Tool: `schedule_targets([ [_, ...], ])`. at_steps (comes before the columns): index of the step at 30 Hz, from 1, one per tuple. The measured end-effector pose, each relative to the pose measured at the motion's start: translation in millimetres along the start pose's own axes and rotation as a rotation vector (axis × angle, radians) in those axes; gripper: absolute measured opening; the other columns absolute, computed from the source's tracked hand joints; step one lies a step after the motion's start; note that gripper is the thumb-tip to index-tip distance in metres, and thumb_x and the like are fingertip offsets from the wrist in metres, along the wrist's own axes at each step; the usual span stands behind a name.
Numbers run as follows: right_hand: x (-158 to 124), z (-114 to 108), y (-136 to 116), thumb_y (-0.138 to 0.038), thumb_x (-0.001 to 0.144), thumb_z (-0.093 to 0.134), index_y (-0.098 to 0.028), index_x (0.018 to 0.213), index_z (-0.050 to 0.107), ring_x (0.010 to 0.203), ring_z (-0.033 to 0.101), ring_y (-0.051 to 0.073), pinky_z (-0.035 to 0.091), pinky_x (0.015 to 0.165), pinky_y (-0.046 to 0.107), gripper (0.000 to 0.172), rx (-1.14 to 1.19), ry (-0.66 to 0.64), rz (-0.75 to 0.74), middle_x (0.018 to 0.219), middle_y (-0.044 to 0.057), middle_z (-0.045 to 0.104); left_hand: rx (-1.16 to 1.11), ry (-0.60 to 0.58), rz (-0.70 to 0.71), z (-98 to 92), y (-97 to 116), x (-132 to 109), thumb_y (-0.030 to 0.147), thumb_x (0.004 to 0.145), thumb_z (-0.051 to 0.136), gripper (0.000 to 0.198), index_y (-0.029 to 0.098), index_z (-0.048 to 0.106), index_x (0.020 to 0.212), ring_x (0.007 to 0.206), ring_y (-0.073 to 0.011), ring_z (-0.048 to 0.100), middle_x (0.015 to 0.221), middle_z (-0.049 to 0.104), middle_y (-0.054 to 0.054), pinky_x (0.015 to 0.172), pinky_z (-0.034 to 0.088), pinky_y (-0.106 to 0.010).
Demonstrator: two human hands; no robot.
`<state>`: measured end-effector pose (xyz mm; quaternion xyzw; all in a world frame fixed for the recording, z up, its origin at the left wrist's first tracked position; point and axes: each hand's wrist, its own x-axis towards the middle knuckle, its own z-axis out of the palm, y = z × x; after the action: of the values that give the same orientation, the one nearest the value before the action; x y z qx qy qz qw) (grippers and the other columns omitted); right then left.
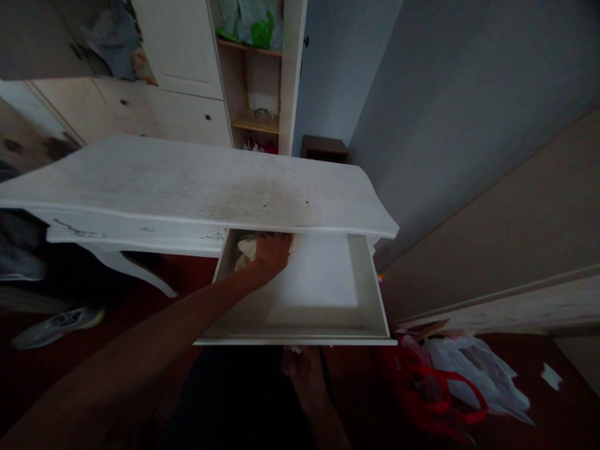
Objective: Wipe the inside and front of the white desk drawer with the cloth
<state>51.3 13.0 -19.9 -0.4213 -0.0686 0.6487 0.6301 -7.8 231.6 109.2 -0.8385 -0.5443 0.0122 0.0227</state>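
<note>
A white desk (187, 181) has its drawer (370, 294) pulled out towards me. My left arm reaches in from the lower left. My left hand (272, 252) is at the drawer's back left corner, fingers curled down on a crumpled white cloth (246, 249); the fingertips are partly hidden under the desk top. My right hand (304, 374) is in shadow just below the drawer's front edge, fingers curled up against the underside. What it grips is too dark to make out. The remaining drawer floor is bare white.
A red-handled bag with white plastic (445, 381) lies on the dark red floor at the right. A grey shoe (56, 325) lies at the left under the desk. A white wardrobe with open shelves (255, 81) stands behind, and a wall runs along the right.
</note>
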Motion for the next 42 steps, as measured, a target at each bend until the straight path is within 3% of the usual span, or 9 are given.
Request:
schedule_targets([
  [4, -0.8, 2.1, -2.9, -0.051, 0.058, 0.084, -0.018, 0.066, 0.068, 0.044, 0.043, 0.007, 0.030, 0.045, 0.023, 0.037, 0.017, 0.025, 0.024, 0.062, 0.001, 0.066, -0.039, -0.089, 0.086, 1.9, -40.0, 5.7, 0.020, 0.087, 0.056, 0.057, 0.028, 0.043, 0.141, 0.120, -0.0359, 0.055, 0.131, 0.059, -0.017, 0.095, 0.041, -0.049],
  [8, -1.2, 1.8, -2.2, -0.047, 0.056, 0.086, -0.019, 0.068, 0.069, 0.045, 0.042, 0.007, 0.032, 0.046, 0.023, 0.035, 0.064, 0.031, 0.038, 0.063, 0.000, 0.066, -0.052, -0.129, 0.125, 5.7, -55.9, 7.6, 0.011, 0.084, 0.055, 0.069, 0.035, 0.037, 0.146, 0.115, -0.0375, 0.059, 0.133, 0.058, -0.017, 0.091, 0.046, -0.050],
  [11, -1.8, 0.4, -1.0, -0.048, 0.057, 0.086, -0.019, 0.068, 0.069, 0.046, 0.044, 0.007, 0.033, 0.046, 0.022, 0.035, 0.073, 0.026, 0.027, 0.065, 0.000, 0.067, -0.040, -0.062, 0.046, 8.3, -52.0, 6.8, 0.010, 0.084, 0.054, 0.059, 0.025, 0.045, 0.140, 0.114, -0.0397, 0.058, 0.127, 0.060, -0.019, 0.092, 0.045, -0.053],
  [15, -2.6, -0.7, -1.2, -0.048, 0.061, 0.085, -0.020, 0.071, 0.070, 0.045, 0.043, 0.006, 0.034, 0.046, 0.022, 0.034, 0.071, 0.011, 0.009, 0.069, 0.000, 0.069, -0.093, -0.013, 0.042, 11.0, -47.6, 11.5, 0.013, 0.084, 0.055, 0.050, 0.015, 0.049, 0.134, 0.120, -0.0381, 0.052, 0.133, 0.055, -0.018, 0.097, 0.043, -0.048],
  [22, -3.2, 0.1, 2.1, -0.046, 0.062, 0.085, -0.020, 0.071, 0.069, 0.044, 0.042, 0.006, 0.035, 0.046, 0.021, 0.031, 0.133, -0.019, 0.007, 0.062, -0.003, 0.065, -0.115, -0.132, -0.029, 7.6, -49.4, 10.6, 0.026, 0.082, 0.057, 0.047, 0.019, 0.053, 0.128, 0.110, -0.0369, 0.061, 0.122, 0.062, -0.018, 0.089, 0.051, -0.046],
  [29, -6.9, 4.8, -0.9, -0.047, 0.062, 0.084, -0.021, 0.069, 0.065, 0.046, 0.046, 0.007, 0.036, 0.046, 0.022, 0.033, 0.097, 0.036, -0.008, 0.066, -0.003, 0.065, -0.056, -0.068, -0.045, 12.2, -45.7, -11.3, 0.035, 0.080, 0.060, 0.066, 0.019, 0.037, 0.140, 0.109, -0.0402, 0.060, 0.127, 0.054, -0.023, 0.083, 0.051, -0.050],
  [35, -10.6, -2.9, -4.2, -0.051, 0.063, 0.081, -0.021, 0.068, 0.061, 0.046, 0.046, 0.008, 0.036, 0.046, 0.023, 0.037, 0.050, 0.058, -0.022, 0.062, -0.004, 0.061, -0.052, -0.016, -0.012, 16.7, -42.7, -29.4, 0.035, 0.079, 0.062, 0.058, 0.015, 0.044, 0.130, 0.108, -0.0377, 0.058, 0.124, 0.053, -0.022, 0.085, 0.050, -0.048],
  [42, -19.1, -7.1, -2.3, -0.052, 0.066, 0.080, -0.020, 0.067, 0.060, 0.045, 0.044, 0.008, 0.037, 0.046, 0.023, 0.038, 0.049, 0.041, -0.025, 0.057, -0.005, 0.057, -0.090, 0.001, 0.004, 17.3, -38.9, -47.6, 0.032, 0.078, 0.065, 0.054, 0.019, 0.046, 0.127, 0.112, -0.0361, 0.055, 0.126, 0.052, -0.018, 0.086, 0.050, -0.046],
])
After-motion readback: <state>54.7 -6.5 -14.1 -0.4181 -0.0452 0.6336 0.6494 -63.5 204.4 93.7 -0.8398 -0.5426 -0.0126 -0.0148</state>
